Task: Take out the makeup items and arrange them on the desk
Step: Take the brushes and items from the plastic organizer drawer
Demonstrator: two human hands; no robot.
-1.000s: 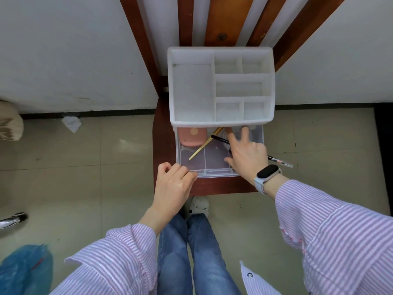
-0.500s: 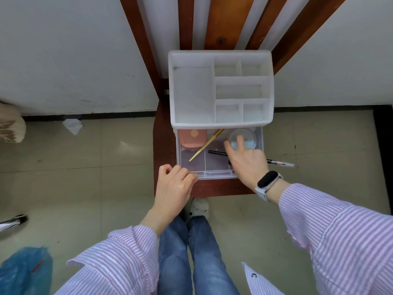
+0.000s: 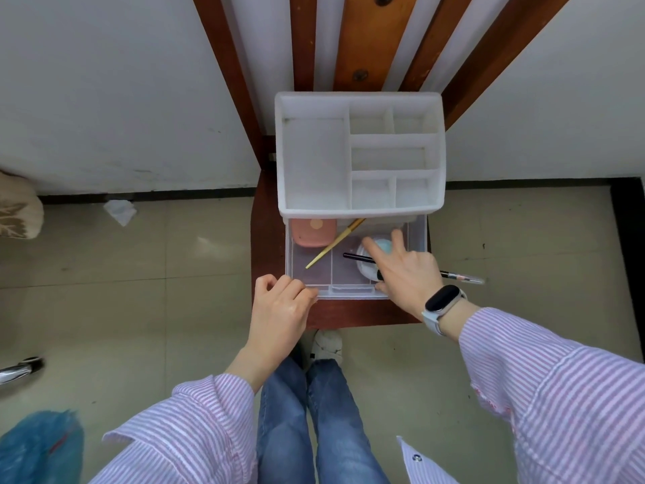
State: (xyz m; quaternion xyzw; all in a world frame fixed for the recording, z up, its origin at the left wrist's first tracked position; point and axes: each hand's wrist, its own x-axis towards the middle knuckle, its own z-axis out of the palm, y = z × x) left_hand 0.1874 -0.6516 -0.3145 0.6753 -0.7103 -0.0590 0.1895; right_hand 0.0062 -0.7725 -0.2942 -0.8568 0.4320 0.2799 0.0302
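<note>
Status of task: early; no makeup item is seen laid out on the tabletop point(image 3: 349, 314), judged so because the bare wood strip nearer the person than the hands carries nothing. Clear drawer point(image 3: 349, 291): one, pulled out from beneath the white organiser point(image 3: 359, 151), whose seven top compartments are seen empty. Left hand point(image 3: 279, 309): fingers curled, set against the drawer's front left corner, judged to be steadying it; nothing is carried. Right hand point(image 3: 405, 274): fingers spread over the drawer's right section, fingertips resting on the round pale-blue compact point(image 3: 378, 248); whether it is yet gripped cannot be told. Contents counted: one round compact, under the right hand; one pink case point(image 3: 314, 232), beyond the left hand at the drawer's back left; one gold-handled brush point(image 3: 335, 243), lying aslant between the two hands; one black pencil point(image 3: 359, 257), passing beneath the right hand with its capped end point(image 3: 464, 277) projecting past the drawer's right wall. Total: four items, all remaining to be taken out and arranged.
</note>
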